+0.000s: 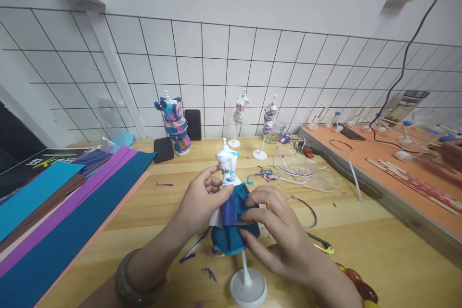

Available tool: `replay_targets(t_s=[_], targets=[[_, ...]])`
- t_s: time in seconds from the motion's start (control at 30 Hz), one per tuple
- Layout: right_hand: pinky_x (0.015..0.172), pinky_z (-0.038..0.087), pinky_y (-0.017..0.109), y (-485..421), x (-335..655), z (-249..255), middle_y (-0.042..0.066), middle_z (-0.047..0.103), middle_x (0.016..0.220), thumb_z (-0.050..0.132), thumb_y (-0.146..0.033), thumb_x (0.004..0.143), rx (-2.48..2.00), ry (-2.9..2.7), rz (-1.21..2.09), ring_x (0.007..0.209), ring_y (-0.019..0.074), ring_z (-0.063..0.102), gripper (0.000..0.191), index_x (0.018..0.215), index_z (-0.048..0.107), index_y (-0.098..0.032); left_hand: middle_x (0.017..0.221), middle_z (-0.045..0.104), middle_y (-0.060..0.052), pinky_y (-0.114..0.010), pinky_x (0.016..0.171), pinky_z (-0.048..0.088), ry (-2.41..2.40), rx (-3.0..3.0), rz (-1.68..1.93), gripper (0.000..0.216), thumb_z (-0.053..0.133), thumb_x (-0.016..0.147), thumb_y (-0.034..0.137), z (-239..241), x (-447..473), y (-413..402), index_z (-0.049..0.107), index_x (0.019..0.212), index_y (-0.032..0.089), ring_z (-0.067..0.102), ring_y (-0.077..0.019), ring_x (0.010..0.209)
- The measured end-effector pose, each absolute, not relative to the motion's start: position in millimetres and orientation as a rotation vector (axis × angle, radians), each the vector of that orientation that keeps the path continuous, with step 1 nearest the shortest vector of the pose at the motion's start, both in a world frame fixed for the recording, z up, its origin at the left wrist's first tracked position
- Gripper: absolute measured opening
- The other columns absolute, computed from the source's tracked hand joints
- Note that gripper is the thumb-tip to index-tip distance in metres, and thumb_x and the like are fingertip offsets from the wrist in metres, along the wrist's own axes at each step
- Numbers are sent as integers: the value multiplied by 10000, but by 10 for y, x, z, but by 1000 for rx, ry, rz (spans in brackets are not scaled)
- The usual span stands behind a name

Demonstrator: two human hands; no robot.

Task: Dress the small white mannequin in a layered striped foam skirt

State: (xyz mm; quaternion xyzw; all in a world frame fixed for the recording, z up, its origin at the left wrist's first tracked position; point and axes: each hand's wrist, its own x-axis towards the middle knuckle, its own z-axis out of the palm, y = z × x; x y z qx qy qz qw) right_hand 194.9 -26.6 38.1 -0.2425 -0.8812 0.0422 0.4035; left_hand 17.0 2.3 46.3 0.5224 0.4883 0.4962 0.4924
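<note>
A small white dress form (228, 160) with painted marks stands upright before me on a round white base (249, 289). It wears a layered teal skirt (225, 240) with a violet-blue strip (229, 209) and a pale strip beside it at the front. My left hand (204, 195) is closed at the waist, thumb pressed on the top of the violet-blue strip. On the other side, my right hand (270, 231) curls its fingers and thumb around the skirt's upper layer, pinching its edge. The fingertips partly cover the skirt's right side.
Colored sheets (97, 211) lie at left. Behind stand a dressed form (175, 122), two more forms (270, 118), two phones (164, 149) and a glass (275, 131). Wire loops (303, 168), scraps and scissors (323, 244) lie right. A raised orange board (397, 178) borders the table; another person's hand (453, 154) shows there.
</note>
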Motion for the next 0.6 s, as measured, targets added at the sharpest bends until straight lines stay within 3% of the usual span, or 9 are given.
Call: replay_targets(t_s=[0.27,0.6], targets=[[649,406,348,-220,1933,251,69,589,816,458,-89,852,-568,-2330,-161,767,189,485,156,937,565,-165,698,544,25,-230,587,418,1245,1344,1183,532,636,680,235,425,220,-19,496,1181,128,533,-115,638],[599,372,361,-270,1947,305,93,620,795,305,-83,901,-464,-2368,-156,717,200,503,281,892,581,-135,672,526,38,-220,573,415,1253,1305,1185,504,644,667,232,430,232,-1,534,1146,120,518,-99,609]])
